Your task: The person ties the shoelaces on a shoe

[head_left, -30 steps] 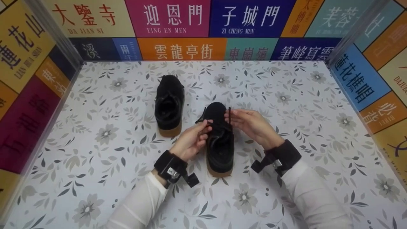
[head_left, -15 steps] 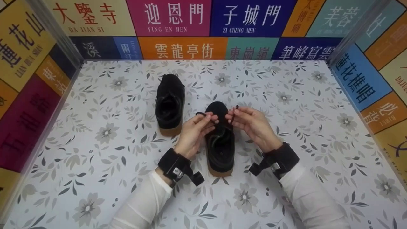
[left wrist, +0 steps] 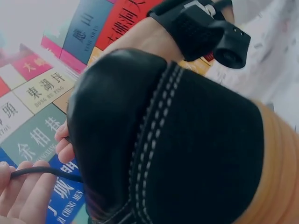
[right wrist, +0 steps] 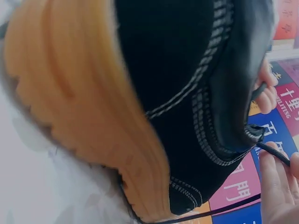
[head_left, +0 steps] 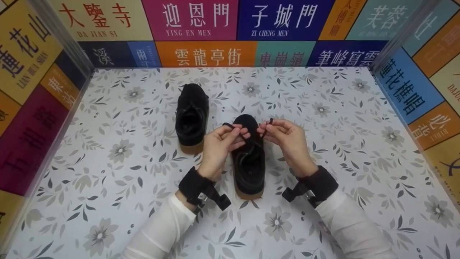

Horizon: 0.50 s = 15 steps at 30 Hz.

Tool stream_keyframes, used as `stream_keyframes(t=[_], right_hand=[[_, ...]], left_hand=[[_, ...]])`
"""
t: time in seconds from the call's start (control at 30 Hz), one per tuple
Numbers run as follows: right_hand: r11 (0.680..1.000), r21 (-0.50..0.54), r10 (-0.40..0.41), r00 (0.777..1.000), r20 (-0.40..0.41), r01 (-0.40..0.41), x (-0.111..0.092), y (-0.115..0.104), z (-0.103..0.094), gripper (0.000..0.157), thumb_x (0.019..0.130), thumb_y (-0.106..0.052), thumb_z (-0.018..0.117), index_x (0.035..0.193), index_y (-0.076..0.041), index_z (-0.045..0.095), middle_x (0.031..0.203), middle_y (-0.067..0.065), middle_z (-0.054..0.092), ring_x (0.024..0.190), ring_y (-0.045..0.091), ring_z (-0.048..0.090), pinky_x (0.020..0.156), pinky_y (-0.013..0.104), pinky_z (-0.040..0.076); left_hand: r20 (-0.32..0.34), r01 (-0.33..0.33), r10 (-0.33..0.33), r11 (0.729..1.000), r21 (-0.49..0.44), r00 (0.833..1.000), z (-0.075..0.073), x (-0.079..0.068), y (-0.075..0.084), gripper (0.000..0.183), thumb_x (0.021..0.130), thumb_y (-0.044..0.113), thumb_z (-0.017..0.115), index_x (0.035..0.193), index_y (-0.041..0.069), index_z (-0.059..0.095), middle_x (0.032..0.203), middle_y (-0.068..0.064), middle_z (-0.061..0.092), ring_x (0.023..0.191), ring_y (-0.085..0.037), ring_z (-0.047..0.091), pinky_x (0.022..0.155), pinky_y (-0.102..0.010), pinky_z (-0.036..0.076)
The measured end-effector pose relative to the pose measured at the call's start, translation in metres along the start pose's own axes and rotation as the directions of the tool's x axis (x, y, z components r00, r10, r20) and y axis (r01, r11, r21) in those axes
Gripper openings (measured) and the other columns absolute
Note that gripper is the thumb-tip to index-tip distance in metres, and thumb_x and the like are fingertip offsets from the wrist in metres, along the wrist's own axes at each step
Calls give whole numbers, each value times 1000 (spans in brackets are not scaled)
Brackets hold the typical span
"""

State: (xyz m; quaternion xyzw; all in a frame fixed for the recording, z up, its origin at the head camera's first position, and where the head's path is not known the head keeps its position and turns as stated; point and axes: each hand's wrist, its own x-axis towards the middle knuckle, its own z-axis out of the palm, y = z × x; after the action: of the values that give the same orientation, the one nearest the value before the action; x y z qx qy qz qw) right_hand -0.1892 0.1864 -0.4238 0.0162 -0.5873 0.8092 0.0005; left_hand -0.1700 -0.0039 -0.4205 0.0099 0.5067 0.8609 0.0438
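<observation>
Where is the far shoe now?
In the head view, the far shoe stands left of centre, beyond the left hand and left of the near shoe.

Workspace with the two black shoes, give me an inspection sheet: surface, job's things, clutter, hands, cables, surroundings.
Surface: pale tabletop, printed with grey flowers and leaves.
Job's things: nearer black shoe, upright on its tan sole, toe pointing away from the person; farther black shoe, also upright, apart from it to the left.
Clutter: nothing seen.
Hands: left hand pinches a dark lace of the nearer shoe; right hand pinches another dark lace length.
Cables: nothing seen on the tabletop.
Surroundings: coloured panels with Chinese lettering at the back and both sides; black wrist straps and white sleeves on both arms.
</observation>
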Motion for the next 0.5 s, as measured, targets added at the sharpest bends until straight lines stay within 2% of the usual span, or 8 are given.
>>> stream_keyframes(t=[0.1, 0.2, 0.3, 0.4, 0.5], right_hand=[[997, -31, -74, 997, -4, 74, -2, 3, 0, 22, 82, -8, 71, 98, 5, 63, 92, 15, 72, 86, 27, 70, 80, 38, 55], [978, -119, -166, 986, 25, 168, -5, 3, -1, 22, 83, -9, 71, 98, 6, 65, 96, 16, 71, 90, 26, 69, 82, 36, 55], [935, -230, -260, 963, 73, 270, -8, 2, 0, 22, 83, -9, 71, 100, 5, 67, 99, 15, 71, 93, 25, 68, 83, 32, 54], [891, -284, -334, 936, 116, 353, -10, -1, 2, 19, 83, -5, 70, 99, 5, 68, 98, 16, 71, 93, 25, 68, 82, 30, 54], [846, -316, -402, 903, 151, 430, -14, -6, 7, 15, 82, 2, 69, 96, 7, 68, 97, 19, 70, 92, 27, 68, 82, 31, 54]], left_hand=[[19, -27, 26, 999, 39, 999, 1, -1, 1, 21, 91, 9, 61, 102, -8, 61, 98, -20, 70, 87, -25, 70, 78, -37, 56], [27, -35, 33, 998, 53, 999, 0, -1, 2, 22, 90, 9, 61, 103, -9, 61, 98, -22, 69, 87, -25, 70, 78, -36, 56], [21, -37, 36, 998, 51, 999, -1, -1, 2, 21, 91, 8, 61, 102, -10, 61, 97, -22, 70, 86, -25, 70, 77, -36, 56], [18, -42, 41, 997, 64, 999, -2, -1, 1, 19, 91, 8, 61, 100, -9, 61, 94, -20, 71, 85, -25, 70, 78, -38, 56], [31, -96, 92, 985, 143, 995, -3, -1, -3, 19, 91, 9, 61, 99, -8, 61, 94, -20, 71, 87, -25, 70, 80, -37, 56]])
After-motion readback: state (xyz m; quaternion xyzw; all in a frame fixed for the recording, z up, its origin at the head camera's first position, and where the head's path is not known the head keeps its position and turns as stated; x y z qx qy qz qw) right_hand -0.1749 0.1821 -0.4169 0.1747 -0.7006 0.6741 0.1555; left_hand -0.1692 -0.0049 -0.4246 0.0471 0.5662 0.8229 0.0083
